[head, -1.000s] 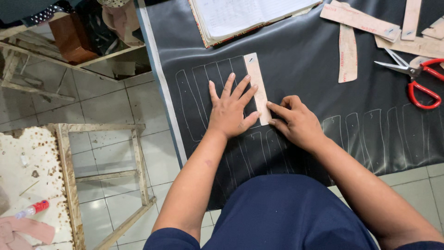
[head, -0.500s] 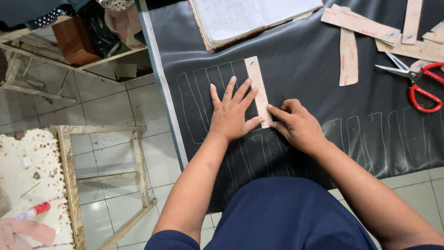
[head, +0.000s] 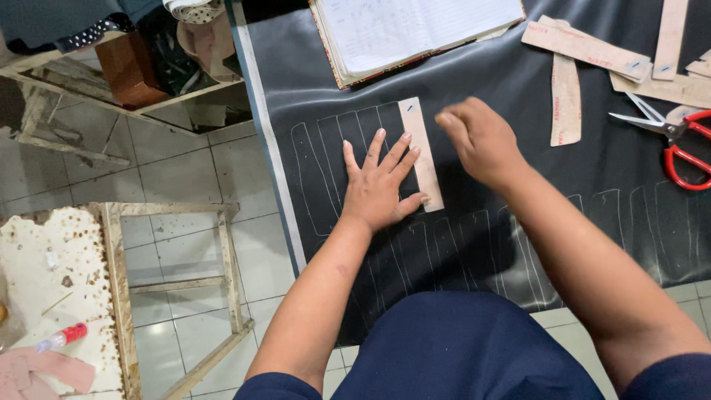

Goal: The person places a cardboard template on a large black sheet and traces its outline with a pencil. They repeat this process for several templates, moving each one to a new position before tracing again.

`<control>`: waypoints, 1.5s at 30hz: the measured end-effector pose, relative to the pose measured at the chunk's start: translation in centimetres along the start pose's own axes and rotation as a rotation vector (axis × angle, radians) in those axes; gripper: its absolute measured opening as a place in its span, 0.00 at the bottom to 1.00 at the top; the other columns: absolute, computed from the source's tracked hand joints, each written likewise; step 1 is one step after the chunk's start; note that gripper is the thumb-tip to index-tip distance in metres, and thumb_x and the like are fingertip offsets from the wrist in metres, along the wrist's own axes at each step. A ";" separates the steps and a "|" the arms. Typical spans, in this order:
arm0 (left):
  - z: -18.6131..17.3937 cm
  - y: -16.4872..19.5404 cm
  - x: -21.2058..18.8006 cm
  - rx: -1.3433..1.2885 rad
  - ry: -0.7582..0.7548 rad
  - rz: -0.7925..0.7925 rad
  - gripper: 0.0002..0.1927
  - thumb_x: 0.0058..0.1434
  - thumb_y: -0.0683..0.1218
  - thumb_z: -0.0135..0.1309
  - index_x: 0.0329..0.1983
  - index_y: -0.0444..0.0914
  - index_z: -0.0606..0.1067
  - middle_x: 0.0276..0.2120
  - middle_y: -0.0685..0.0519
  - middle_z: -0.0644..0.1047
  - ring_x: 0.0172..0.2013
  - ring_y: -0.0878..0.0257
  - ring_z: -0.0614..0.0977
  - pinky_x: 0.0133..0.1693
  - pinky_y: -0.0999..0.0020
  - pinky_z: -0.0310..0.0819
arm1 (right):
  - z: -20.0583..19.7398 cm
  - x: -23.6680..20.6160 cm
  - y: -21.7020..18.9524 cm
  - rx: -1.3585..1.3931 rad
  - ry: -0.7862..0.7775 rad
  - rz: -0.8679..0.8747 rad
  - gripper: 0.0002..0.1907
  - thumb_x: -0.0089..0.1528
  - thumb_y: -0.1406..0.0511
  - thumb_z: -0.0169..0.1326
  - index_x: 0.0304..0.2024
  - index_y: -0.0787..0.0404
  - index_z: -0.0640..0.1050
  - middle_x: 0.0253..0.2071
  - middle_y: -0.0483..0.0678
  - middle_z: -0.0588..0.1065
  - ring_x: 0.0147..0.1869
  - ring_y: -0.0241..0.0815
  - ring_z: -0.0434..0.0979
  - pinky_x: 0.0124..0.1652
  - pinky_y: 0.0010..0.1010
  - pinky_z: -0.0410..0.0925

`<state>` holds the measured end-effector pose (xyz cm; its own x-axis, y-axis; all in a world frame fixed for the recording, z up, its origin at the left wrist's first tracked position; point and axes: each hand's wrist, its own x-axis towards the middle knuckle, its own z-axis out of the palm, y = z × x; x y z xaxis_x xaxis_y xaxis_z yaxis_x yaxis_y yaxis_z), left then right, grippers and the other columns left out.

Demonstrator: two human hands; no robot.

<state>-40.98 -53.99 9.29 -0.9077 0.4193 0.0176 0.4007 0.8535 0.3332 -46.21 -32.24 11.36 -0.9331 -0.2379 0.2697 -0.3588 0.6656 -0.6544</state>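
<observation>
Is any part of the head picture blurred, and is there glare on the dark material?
Head view: the right hand is slightly motion-blurred at the fingers; the left hand on the pale template strip is sharp; soft sheen lies on the dark sheet near the open notebook.

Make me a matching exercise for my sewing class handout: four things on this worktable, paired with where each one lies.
1. scissors
2. open notebook
3. card strip
4. left hand

a. top edge of the dark sheet
b. flat, fingers spread, holding the strip
c. far right, red handles
d. between both hands

Pairs: 1-c, 2-a, 3-d, 4-b
</observation>
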 end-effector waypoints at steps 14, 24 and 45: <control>-0.6 0.3 0.1 0.000 -0.034 -0.030 0.43 0.51 0.70 0.59 0.69 0.53 0.66 0.72 0.61 0.59 0.74 0.49 0.51 0.66 0.20 0.30 | 2.9 7.2 0.0 0.210 -0.172 0.196 0.13 0.70 0.61 0.53 0.49 0.66 0.79 0.41 0.53 0.81 0.43 0.45 0.81 0.44 0.33 0.72; -0.8 0.3 0.2 -0.005 -0.034 -0.031 0.42 0.52 0.70 0.59 0.69 0.52 0.67 0.73 0.61 0.58 0.74 0.50 0.52 0.65 0.20 0.31 | 1.7 6.4 0.9 -0.138 -0.090 -0.043 0.09 0.71 0.63 0.54 0.44 0.64 0.80 0.43 0.54 0.78 0.48 0.59 0.78 0.46 0.45 0.71; 0.3 0.3 -0.2 -0.005 0.023 -0.008 0.43 0.52 0.71 0.58 0.69 0.52 0.67 0.73 0.59 0.59 0.74 0.49 0.51 0.66 0.21 0.30 | -3.2 -10.7 -4.3 0.006 -0.222 0.029 0.07 0.65 0.67 0.54 0.43 0.64 0.79 0.40 0.51 0.78 0.43 0.51 0.80 0.42 0.36 0.72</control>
<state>-40.66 -53.74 9.05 -0.9135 0.4052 0.0365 0.3928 0.8553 0.3379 -34.65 -30.26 13.58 -0.9252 -0.3689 0.0892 -0.3313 0.6701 -0.6643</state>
